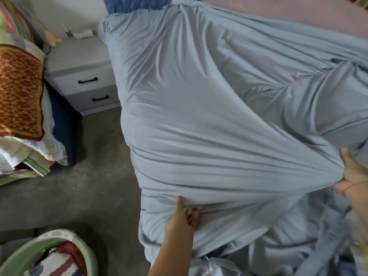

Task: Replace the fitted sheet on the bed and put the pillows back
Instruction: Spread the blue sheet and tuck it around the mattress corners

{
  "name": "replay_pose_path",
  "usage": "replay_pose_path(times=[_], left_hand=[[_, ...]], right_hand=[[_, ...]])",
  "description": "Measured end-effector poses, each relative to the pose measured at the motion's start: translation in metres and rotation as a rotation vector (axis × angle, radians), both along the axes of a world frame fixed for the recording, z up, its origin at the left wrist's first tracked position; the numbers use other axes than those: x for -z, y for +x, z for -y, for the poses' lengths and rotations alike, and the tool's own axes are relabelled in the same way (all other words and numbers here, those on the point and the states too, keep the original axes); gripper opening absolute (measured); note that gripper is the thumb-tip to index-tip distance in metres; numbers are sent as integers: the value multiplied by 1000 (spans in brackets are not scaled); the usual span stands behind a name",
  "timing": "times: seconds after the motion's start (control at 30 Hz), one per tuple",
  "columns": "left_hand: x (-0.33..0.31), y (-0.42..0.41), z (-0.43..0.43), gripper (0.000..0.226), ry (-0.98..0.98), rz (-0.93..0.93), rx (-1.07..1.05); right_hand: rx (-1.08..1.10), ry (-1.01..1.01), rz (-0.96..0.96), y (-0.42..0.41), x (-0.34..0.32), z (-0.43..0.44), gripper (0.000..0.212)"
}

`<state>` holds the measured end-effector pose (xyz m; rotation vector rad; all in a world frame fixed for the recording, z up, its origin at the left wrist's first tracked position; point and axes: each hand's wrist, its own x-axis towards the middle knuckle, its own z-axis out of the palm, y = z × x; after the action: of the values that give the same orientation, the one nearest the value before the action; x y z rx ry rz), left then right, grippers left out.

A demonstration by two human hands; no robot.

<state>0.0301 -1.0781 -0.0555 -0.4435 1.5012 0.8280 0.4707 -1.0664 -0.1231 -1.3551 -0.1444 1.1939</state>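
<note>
Off bed's [298, 14] left edge: nightstand [79, 62], pillows [20, 92], basket [39, 246]. Grips fitted sheet [199, 106] with left hand [182, 218], clutches it with right hand [354, 176].

The sheet [199, 100] is lying across the bed [298, 12], the nightstand [79, 62] standing to its left. Left of that the pillows [20, 92] are sitting, a basket [23, 253] nearer me.

Your single head camera looks steeply down from close above your left hand [182, 218] and right hand [356, 176], both gripping the fitted sheet [199, 96]. Beyond the grip the mattress [298, 13] stretches away from you; left of the grip lie the nightstand [79, 62] and the floor [89, 166].
</note>
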Motion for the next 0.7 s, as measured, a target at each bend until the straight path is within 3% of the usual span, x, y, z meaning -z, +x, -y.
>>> replay_pose_path(times=[0.13, 0.27, 0.37, 0.53, 0.7], left_hand=[[13, -5, 2, 31, 48, -154, 56], [9, -15, 16, 32, 92, -264, 157], [-6, -20, 37, 35, 138, -306, 197], [-43, -43, 53, 31, 270, -467, 169], [-89, -44, 54, 28, 463, -411, 95]], right_hand=[[215, -175, 120, 1, -49, 8, 128], [96, -319, -1, -100, -83, 13, 59], [-19, -417, -32, -141, -67, 10, 47], [-48, -338, -17, -174, -66, -5, 22], [77, -138, -13, -152, -88, -5, 11]])
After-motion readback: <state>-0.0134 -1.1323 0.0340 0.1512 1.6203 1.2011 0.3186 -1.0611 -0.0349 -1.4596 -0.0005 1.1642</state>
